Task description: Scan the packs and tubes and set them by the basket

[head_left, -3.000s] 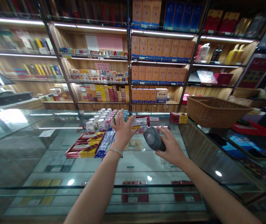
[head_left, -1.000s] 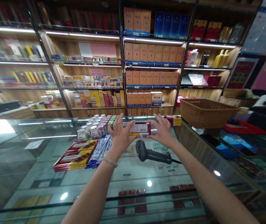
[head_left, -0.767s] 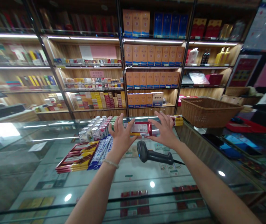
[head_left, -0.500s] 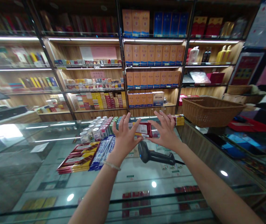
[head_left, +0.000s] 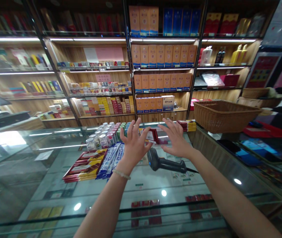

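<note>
My left hand (head_left: 135,142) grips a small stack of red and yellow chocolate bar packs (head_left: 153,136) between thumb and fingers; a white barcode label shows on the pack, and its left part is hidden behind the fingers. Just to the right, my right hand (head_left: 177,140) is open, fingers spread, apart from the packs. Below the hands, a black barcode scanner (head_left: 165,163) lies on the glass counter (head_left: 151,183). Left of my left wrist are stacked red and yellow chocolate packs (head_left: 88,165) beside blue and white wrapped bars (head_left: 110,160).
Rows of small cans (head_left: 103,140) stand behind the wrapped bars. More red and yellow packs (head_left: 188,125) lie at the counter's far edge. A wicker basket (head_left: 225,115) sits at the right. Shelves with orange boxes (head_left: 164,56) rise behind the counter.
My right hand has come away from the packs, leaving a gap. The packs have turned and shifted slightly left with my left hand. The view has moved a little.
</note>
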Motion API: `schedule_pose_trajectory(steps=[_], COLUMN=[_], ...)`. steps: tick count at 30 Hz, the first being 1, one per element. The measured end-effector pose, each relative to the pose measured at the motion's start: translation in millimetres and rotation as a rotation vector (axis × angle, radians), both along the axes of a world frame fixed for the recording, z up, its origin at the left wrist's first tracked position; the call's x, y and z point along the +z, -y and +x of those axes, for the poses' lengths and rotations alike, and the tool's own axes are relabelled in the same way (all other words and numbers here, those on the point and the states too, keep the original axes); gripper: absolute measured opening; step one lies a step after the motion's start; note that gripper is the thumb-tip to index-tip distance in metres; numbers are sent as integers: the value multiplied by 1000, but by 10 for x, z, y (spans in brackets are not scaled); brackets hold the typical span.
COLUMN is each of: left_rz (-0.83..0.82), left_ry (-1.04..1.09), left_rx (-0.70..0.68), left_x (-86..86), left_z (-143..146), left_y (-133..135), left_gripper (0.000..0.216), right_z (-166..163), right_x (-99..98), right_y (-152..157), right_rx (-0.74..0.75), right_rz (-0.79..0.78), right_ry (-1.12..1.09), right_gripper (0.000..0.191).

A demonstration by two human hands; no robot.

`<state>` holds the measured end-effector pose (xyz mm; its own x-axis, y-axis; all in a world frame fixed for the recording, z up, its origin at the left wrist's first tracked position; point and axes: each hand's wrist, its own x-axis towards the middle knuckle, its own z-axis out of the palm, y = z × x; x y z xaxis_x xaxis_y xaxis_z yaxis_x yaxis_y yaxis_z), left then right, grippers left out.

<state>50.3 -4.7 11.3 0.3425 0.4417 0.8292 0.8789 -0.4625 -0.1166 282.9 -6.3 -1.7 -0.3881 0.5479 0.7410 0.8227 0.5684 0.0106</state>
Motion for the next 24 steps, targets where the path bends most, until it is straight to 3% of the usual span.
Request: schedule_pose_trajectory(steps=[7, 12, 24], left_rz=[14, 16, -71], left_ry=[29, -7, 27], left_rx=[-57, -157, -168], left_x=[0, -43, -11], left_z=[55, 132, 72], left_y=[66, 137, 83], left_gripper=[70, 70, 68], right_z=[53, -29, 126], right_x=[-167, -232, -181], right_y=[-180, -174, -174], right_rx=[-121, -94, -104], right_rz=[-101, -115, -12], right_ry=[-66, -36, -35], right_gripper=[76, 78, 60])
